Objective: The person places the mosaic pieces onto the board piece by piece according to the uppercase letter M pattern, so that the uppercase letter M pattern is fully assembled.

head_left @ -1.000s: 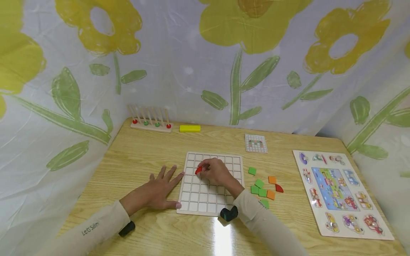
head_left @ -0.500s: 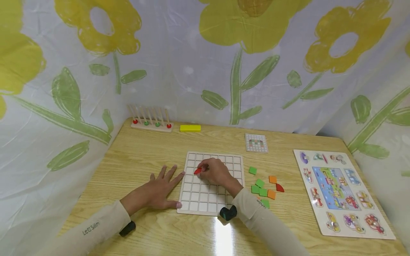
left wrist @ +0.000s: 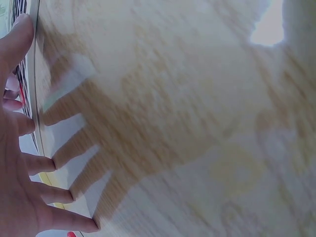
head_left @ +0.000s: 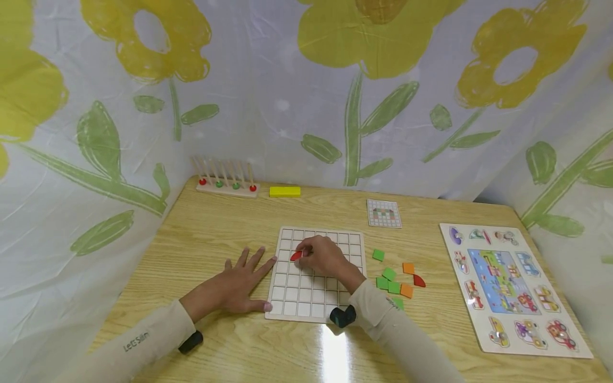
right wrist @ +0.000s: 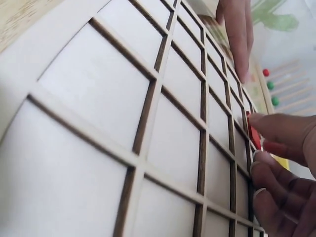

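The left hand (head_left: 235, 288) lies spread, empty, at the grid board (head_left: 290, 294), over whose upper left a red piece (head_left: 296, 256), likely light, stiff and best taken by its edges, is pinched in the fingers of the right hand (head_left: 324, 257)

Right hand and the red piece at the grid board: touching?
Touching. The right wrist view shows the right hand with a fingertip against the red piece, no gap.

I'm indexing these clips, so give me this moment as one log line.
Right hand: pinches red piece at grid board | Left hand: spread, at board's left edge | Green tiles: loose, right of board
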`<state>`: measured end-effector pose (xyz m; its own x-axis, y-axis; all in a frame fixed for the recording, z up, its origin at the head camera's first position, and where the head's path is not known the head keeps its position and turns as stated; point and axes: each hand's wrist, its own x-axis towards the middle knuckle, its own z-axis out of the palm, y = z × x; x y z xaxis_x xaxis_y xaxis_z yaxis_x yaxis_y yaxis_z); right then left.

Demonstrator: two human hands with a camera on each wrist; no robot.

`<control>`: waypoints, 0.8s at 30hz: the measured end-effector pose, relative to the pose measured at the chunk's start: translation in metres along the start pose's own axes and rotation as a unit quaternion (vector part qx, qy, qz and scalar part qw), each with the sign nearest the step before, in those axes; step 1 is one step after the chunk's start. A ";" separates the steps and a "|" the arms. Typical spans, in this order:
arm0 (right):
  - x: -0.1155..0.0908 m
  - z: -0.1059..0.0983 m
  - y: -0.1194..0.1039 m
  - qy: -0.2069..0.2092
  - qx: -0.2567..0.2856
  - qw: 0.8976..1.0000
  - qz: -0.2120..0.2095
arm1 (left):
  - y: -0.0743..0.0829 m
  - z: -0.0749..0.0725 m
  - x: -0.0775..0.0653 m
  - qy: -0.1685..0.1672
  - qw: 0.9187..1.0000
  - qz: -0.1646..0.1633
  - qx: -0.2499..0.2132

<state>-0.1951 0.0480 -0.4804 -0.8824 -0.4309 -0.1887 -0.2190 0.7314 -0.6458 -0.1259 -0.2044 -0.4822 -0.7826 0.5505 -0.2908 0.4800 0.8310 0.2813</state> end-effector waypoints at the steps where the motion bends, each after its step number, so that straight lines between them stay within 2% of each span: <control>1: 0.000 -0.001 0.001 0.000 0.001 1.000 -0.004 | 0.000 0.000 0.000 -0.001 1.000 -0.001 0.000; 10: -0.006 -0.011 0.016 0.031 0.050 0.997 -0.052 | 0.001 -0.003 0.001 -0.007 1.000 -0.006 -0.003; 16: -0.016 -0.027 0.036 0.036 0.080 0.994 -0.061 | 0.000 -0.001 0.001 -0.011 1.000 0.003 -0.006; 24: -0.031 -0.055 0.070 0.064 0.082 0.993 -0.058 | 0.002 -0.004 0.001 -0.013 1.000 -0.001 -0.010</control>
<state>-0.2058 0.1416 -0.4789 -0.9031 -0.4290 -0.0183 -0.2604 0.5810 -0.7711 -0.1274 -0.2028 -0.4778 -0.7732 0.5503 -0.3153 0.4698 0.8309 0.2982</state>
